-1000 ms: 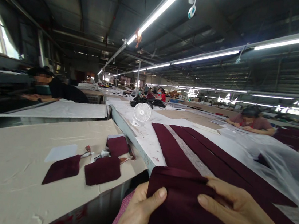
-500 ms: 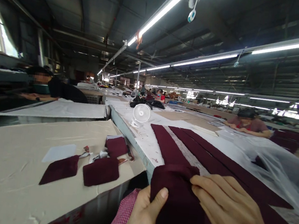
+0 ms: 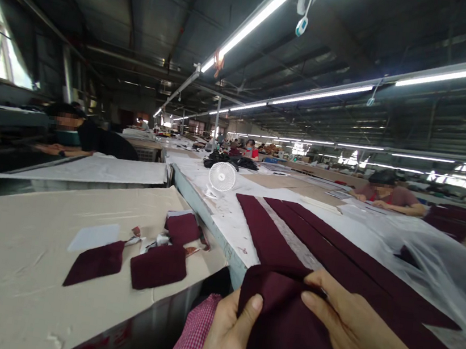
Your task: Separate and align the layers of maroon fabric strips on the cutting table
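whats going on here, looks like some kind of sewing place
A person at a long cutting table holds a dark maroon fabric piece in both hands. The left hand pinches its near edge with the thumb on top, and the right hand lies over the folded cloth, fingers on its top edge. Long maroon fabric strips run down the table past a small white desk fan. Smaller maroon cut pieces lie on the beige table to the left. Other people work at tables farther back.
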